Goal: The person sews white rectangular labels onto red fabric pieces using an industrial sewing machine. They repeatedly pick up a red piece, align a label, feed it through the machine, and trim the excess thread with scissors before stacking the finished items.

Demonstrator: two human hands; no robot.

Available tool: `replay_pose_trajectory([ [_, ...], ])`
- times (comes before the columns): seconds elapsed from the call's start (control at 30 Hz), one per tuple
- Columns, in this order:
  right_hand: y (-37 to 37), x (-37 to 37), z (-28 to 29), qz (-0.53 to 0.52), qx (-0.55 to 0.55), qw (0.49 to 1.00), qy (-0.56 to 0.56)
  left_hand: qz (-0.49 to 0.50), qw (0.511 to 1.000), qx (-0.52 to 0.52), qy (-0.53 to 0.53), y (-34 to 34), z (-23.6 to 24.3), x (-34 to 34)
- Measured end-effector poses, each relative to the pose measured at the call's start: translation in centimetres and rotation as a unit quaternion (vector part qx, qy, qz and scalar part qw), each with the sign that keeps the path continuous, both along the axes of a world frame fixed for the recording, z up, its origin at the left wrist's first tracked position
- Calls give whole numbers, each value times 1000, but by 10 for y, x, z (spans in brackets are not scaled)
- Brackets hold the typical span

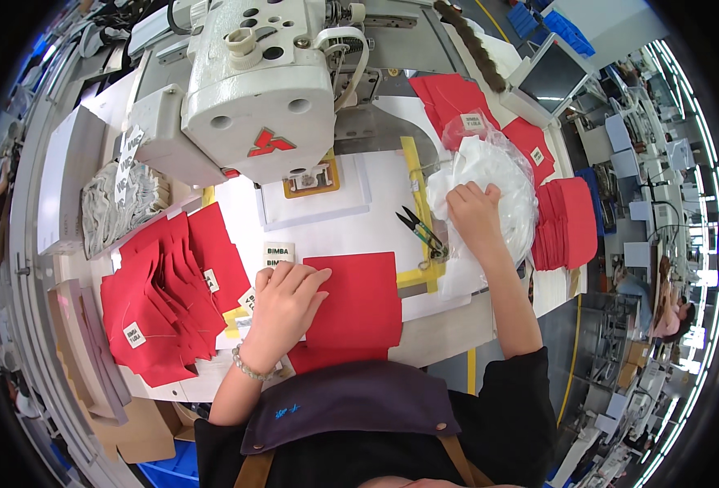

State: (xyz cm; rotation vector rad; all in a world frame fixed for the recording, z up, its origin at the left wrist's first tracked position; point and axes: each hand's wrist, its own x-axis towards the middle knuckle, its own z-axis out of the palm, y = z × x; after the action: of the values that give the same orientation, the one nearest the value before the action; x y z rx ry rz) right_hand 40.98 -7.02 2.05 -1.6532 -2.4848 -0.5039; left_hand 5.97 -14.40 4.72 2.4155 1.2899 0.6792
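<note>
My left hand (286, 302) lies at the left edge of a red fabric piece (355, 297), fingers slightly bent and thumb apart, with no held thing showing. Its fingertips are by small cream labels with dark print (278, 250), partly covered by the hand. More red fabric shows under that piece toward me. On the right, my right hand (475, 213) is closed with curled fingers at a heap of thin white material (510, 195) in a clear plastic bag. What those fingers pinch, if anything, is hidden. Black-bladed thread snips (422, 230) lie left of the heap.
A white sewing machine head (258, 98) overhangs the table, above a yellow-framed clamp (314, 179). Red labelled pieces (164, 301) spread at left; stacked red pieces (566, 224) are at right, more behind the bag. A monitor (550, 77) stands far right. Yellow tape (412, 159) marks the work surface.
</note>
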Motion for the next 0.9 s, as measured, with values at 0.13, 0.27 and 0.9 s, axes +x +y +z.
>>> replay_pose_trajectory([
  [0.13, 0, 1, -5, -8, 28, 999, 25, 3, 1000, 16, -1, 1, 3, 2],
  [0.27, -1, 1, -2, -36, 49, 994, 91, 12, 1000, 23, 4, 2, 1, 1],
  [0.9, -30, -126, 30, 18, -427, 461, 778, 78, 869, -335, -355, 41, 10, 6],
])
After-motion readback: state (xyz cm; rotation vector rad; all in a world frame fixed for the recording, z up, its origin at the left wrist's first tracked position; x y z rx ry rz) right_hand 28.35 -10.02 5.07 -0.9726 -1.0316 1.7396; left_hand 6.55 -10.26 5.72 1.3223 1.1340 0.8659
